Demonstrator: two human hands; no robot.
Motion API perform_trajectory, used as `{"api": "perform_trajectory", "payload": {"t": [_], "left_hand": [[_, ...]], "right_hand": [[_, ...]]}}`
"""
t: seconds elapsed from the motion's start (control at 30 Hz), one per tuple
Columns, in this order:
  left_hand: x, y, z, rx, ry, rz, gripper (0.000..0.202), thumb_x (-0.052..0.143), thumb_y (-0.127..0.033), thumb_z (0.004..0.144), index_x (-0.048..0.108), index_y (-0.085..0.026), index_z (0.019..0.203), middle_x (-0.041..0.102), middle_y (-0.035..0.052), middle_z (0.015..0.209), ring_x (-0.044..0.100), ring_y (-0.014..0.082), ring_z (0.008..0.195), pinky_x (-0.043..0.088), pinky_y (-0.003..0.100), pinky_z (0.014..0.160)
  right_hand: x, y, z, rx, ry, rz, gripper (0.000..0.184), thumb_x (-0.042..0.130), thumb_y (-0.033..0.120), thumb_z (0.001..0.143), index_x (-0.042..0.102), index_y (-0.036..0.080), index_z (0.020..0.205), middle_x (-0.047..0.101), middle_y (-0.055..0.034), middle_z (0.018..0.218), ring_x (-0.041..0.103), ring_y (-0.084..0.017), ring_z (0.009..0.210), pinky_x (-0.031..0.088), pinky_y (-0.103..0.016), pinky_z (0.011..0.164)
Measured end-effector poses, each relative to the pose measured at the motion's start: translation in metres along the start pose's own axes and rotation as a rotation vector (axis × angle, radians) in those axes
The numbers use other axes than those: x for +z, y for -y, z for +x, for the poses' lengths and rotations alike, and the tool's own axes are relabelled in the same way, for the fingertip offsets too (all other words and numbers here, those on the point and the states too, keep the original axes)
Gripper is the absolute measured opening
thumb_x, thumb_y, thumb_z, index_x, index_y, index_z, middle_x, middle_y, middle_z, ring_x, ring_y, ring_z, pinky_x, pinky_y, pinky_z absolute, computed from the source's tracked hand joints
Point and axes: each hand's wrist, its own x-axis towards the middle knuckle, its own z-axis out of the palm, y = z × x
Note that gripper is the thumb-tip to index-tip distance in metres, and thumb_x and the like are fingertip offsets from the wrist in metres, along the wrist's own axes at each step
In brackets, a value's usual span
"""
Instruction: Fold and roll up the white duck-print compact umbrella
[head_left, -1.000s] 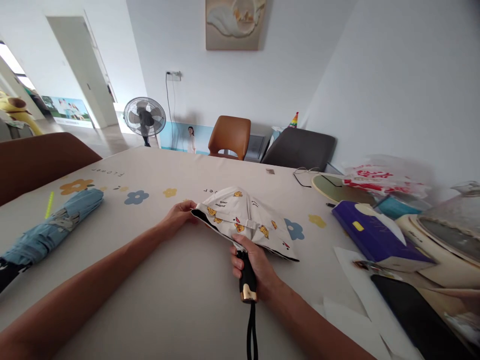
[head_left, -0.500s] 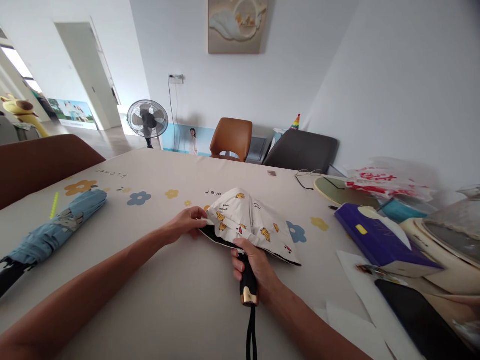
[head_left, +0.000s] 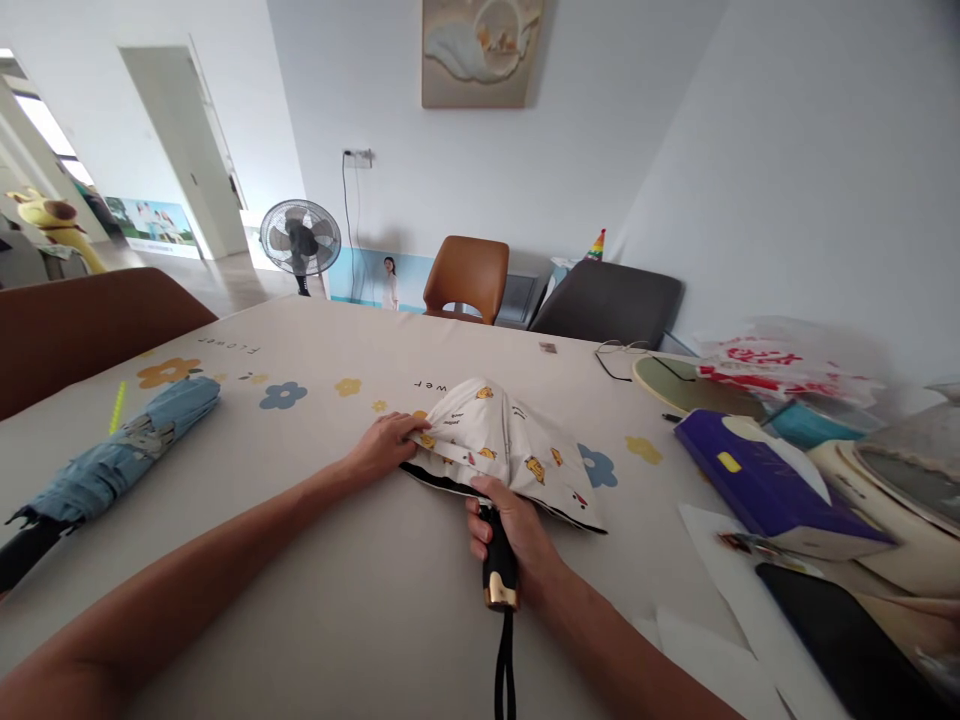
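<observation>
A white folding umbrella [head_left: 517, 440] with yellow duck prints lies loosely folded on the table, its black lining showing along the lower edge. My right hand [head_left: 510, 525] is wrapped around its black handle [head_left: 499, 560], thumb up near the canopy. A gold-coloured end cap and a black wrist strap [head_left: 505, 665] point toward me. At the canopy's left edge, my left hand [head_left: 390, 445] grips the fabric with the fingertips on top; its thumb is hidden. A blue umbrella [head_left: 131, 450], furled, with a black handle, rests at the far left.
The table [head_left: 322, 620] has a flower-print cover. To the right are a purple box [head_left: 772, 490], a black phone [head_left: 840, 640], papers, eyeglasses [head_left: 626, 350] and a plastic bag [head_left: 787, 360]. Chairs [head_left: 466, 275] and a fan [head_left: 301, 238] stand beyond.
My left hand has shifted slightly over the canopy's left edge, and its fingers now lie across the fabric, folding that panel inward. My right hand keeps its hold on the handle.
</observation>
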Motion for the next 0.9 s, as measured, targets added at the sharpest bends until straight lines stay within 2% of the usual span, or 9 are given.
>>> {"api": "perform_trajectory", "payload": {"t": [0.17,0.2,0.3,0.37,0.43,0.53,0.63,0.73,0.9], "left_hand": [[-0.031,0.024,0.006,-0.283,-0.209,-0.154,0.021,0.047,-0.022,0.068,0.065,-0.02,0.08,0.065,0.0023,0.086,0.057,0.0191,0.088,0.042,0.032,0.084],[-0.044,0.03,0.006,-0.345,-0.157,-0.22,0.021,0.051,-0.025,0.066,0.064,-0.02,0.082,0.065,0.0022,0.084,0.058,0.0199,0.086,0.043,0.033,0.082],[-0.084,0.045,0.003,-0.419,0.2,-0.388,0.032,0.061,-0.028,0.058,0.066,-0.019,0.088,0.065,0.0045,0.09,0.058,0.0236,0.087,0.045,0.032,0.075],[-0.1,0.044,0.002,-0.449,0.119,-0.359,0.03,0.058,-0.024,0.057,0.065,-0.019,0.086,0.065,0.0061,0.09,0.057,0.0251,0.091,0.046,0.03,0.07],[-0.101,0.028,0.002,-0.429,-0.069,-0.276,0.027,0.052,-0.019,0.061,0.064,-0.02,0.084,0.064,0.006,0.089,0.057,0.0246,0.093,0.046,0.031,0.073],[-0.069,-0.018,0.003,-0.261,-0.227,-0.208,0.026,0.045,-0.014,0.068,0.062,-0.021,0.087,0.064,0.0038,0.095,0.056,0.0209,0.097,0.041,0.034,0.09],[-0.015,-0.069,0.003,-0.025,-0.099,-0.289,0.027,0.043,-0.021,0.077,0.06,-0.021,0.097,0.06,0.0043,0.109,0.052,0.0206,0.106,0.039,0.032,0.095],[0.032,-0.102,0.008,0.089,0.051,-0.31,0.037,0.045,-0.027,0.079,0.054,-0.019,0.114,0.049,0.0089,0.128,0.039,0.0216,0.124,0.027,0.034,0.106],[0.06,-0.108,0.032,-0.149,0.063,-0.335,0.061,0.047,-0.032,0.078,0.035,-0.007,0.132,0.019,0.0159,0.146,0.01,0.0237,0.137,0.007,0.037,0.112]], "right_hand": [[0.0,0.0,-0.001,0.015,-0.016,0.006,0.021,0.061,0.031,0.067,0.046,0.017,0.063,0.046,0.0053,0.054,0.031,-0.003,0.035,0.032,-0.019,0.03],[0.0,0.0,0.0,0.015,-0.021,0.01,0.021,0.061,0.031,0.067,0.046,0.017,0.063,0.046,0.0052,0.054,0.031,-0.003,0.035,0.032,-0.018,0.03],[0.0,-0.001,0.0,0.02,-0.018,-0.001,0.021,0.061,0.032,0.067,0.047,0.017,0.063,0.046,0.0054,0.052,0.031,-0.004,0.034,0.033,-0.019,0.03],[-0.001,-0.001,0.0,0.023,-0.014,-0.015,0.022,0.06,0.033,0.069,0.047,0.016,0.062,0.045,0.0055,0.05,0.031,-0.004,0.033,0.033,-0.019,0.03],[0.0,0.0,0.0,0.024,-0.018,-0.025,0.022,0.058,0.033,0.07,0.047,0.016,0.061,0.043,0.0056,0.049,0.032,-0.004,0.033,0.033,-0.019,0.031],[0.0,0.0,0.001,0.032,-0.025,-0.033,0.022,0.058,0.033,0.07,0.047,0.017,0.061,0.042,0.0057,0.046,0.033,-0.005,0.032,0.032,-0.019,0.03],[0.0,-0.001,0.002,0.042,-0.018,-0.06,0.024,0.056,0.035,0.071,0.046,0.017,0.059,0.041,0.0059,0.04,0.033,-0.006,0.03,0.033,-0.019,0.031],[0.0,-0.002,0.002,0.005,-0.034,-0.084,0.025,0.05,0.035,0.074,0.044,0.018,0.057,0.039,0.0058,0.035,0.034,-0.007,0.028,0.032,-0.019,0.03],[0.001,-0.002,0.0,0.017,-0.022,-0.102,0.025,0.047,0.031,0.075,0.043,0.018,0.055,0.039,0.0051,0.034,0.036,-0.007,0.027,0.031,-0.019,0.029]]}}
